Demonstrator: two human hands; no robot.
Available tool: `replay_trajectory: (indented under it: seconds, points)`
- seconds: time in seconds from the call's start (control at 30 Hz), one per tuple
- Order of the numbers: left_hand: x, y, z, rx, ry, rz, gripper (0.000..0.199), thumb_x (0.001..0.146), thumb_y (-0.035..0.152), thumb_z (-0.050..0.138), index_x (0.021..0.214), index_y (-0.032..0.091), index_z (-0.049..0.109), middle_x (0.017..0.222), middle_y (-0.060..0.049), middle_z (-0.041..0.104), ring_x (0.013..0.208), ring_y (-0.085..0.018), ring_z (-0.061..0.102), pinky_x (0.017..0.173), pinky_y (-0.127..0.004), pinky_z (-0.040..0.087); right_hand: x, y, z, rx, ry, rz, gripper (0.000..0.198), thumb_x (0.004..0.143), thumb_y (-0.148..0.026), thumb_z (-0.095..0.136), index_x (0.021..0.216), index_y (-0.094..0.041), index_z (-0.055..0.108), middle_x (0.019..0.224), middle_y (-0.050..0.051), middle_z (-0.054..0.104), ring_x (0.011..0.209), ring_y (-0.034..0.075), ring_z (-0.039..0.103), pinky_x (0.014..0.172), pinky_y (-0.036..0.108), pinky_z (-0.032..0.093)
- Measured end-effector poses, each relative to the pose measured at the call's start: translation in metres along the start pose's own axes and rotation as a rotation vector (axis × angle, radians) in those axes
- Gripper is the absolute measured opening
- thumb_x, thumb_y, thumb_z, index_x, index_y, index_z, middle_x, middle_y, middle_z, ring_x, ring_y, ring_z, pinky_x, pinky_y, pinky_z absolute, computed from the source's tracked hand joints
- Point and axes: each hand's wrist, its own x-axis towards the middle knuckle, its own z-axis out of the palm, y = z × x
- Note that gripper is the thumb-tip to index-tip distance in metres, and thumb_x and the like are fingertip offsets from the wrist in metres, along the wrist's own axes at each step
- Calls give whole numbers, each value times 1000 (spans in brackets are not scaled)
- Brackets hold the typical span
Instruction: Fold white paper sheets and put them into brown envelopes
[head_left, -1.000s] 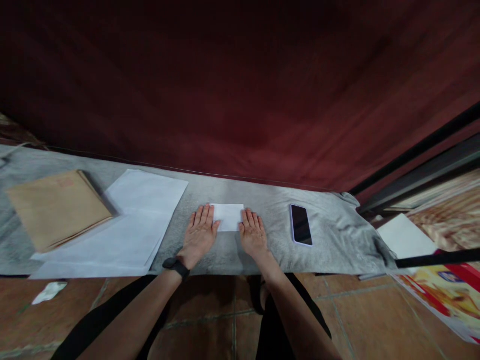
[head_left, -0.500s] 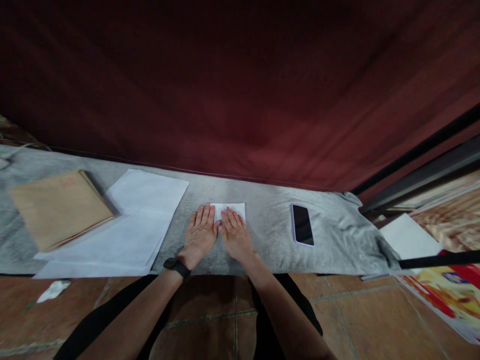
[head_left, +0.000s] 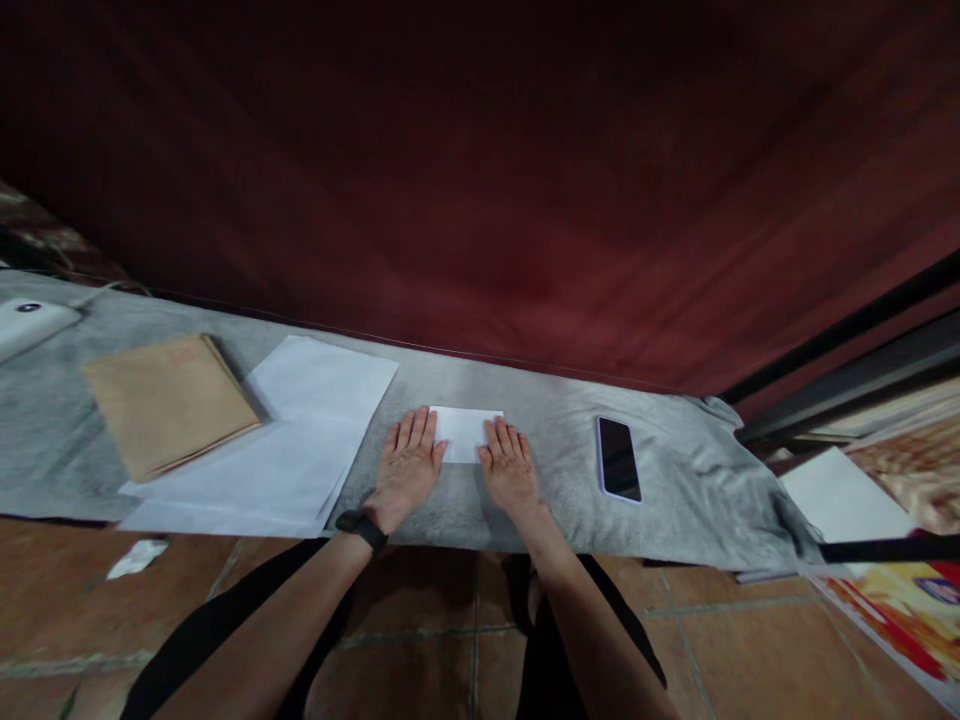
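Small white paper lies near the middle of the grey-covered desk. On its left, larger white sheets sit partly under a brown paper stack. The left hand and right hand, each grip spread flat, touch the small paper's 2 side edges. A phone lies rightward.

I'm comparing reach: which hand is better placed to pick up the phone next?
The right hand, probably: it touches the right side of the small white paper, nearer the phone. The left hand touches the left side, farther off.
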Motion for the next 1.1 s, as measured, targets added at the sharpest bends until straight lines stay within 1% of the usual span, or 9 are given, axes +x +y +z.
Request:
replay_trajectory:
  seconds: [0.2, 0.33, 0.47, 0.6, 0.7, 0.8, 0.9, 1.0, 1.1]
  points:
    - [1, -4, -13, -53, 15, -54, 55, 99, 31, 41, 147, 5, 48, 155, -20, 48, 146, -35, 39, 118, -48, 32, -3, 18, -1, -46, 2, 43, 52, 107, -33, 35, 156, -15, 39, 161, 12, 38, 147, 29, 40, 121, 48, 29]
    - [6, -6, -16, -124, 4, -50, 49, 93, 27, 51, 138, 7, 56, 140, -20, 60, 127, -34, 54, 107, -45, 43, -3, 21, -2, -44, 14, 63, 52, 107, -34, 36, 155, -16, 41, 161, 14, 39, 147, 29, 39, 120, 48, 31]
    - [11, -8, -13, -250, 20, -78, 54, 90, 26, 56, 141, 8, 52, 125, -18, 65, 115, -29, 60, 103, -40, 46, -2, 20, -5, -7, 4, 73, 51, 106, -34, 38, 154, -16, 43, 160, 14, 40, 148, 29, 39, 120, 49, 31]
    - [17, -11, -10, -383, -5, -169, 61, 89, 26, 58, 147, 10, 44, 112, -13, 67, 98, -23, 67, 89, -34, 52, 0, 19, -7, 22, -13, 90, 51, 106, -33, 40, 153, -15, 44, 160, 14, 41, 148, 29, 38, 120, 48, 31]
    - [23, -15, -9, -477, -25, -246, 63, 84, 27, 63, 143, 12, 47, 101, -10, 71, 88, -23, 68, 81, -34, 52, 0, 20, -8, 32, -23, 90, 51, 106, -31, 39, 153, -15, 44, 160, 14, 41, 148, 29, 38, 120, 49, 30]
    - [27, -17, -9, -677, -55, -330, 57, 77, 26, 67, 131, 13, 58, 86, -5, 72, 76, -22, 68, 70, -32, 51, 0, 19, -8, 42, -27, 95, 50, 105, -31, 39, 153, -16, 45, 160, 14, 40, 148, 28, 38, 121, 48, 29]
    - [26, -13, -12, -1029, -91, -313, 32, 75, 30, 66, 103, 15, 70, 77, -2, 71, 68, -19, 66, 65, -29, 49, 2, 18, -7, 90, -10, 123, 50, 104, -29, 40, 151, -13, 47, 160, 15, 41, 148, 28, 37, 121, 46, 30]
    - [25, -7, -21, -1204, 37, -309, 23, 77, 40, 65, 81, 17, 68, 73, -1, 69, 67, -17, 63, 65, -28, 50, 11, 21, -6, 269, 58, 196, 51, 105, -32, 36, 148, -9, 49, 156, 18, 46, 147, 26, 40, 119, 44, 34]
    - [25, -5, -34, -1123, 244, -195, 17, 80, 36, 64, 81, 20, 68, 85, -3, 73, 83, -20, 68, 82, -34, 54, 22, 32, -7, 594, 123, 312, 56, 106, -41, 26, 145, -10, 53, 146, 17, 58, 137, 23, 53, 110, 39, 45]
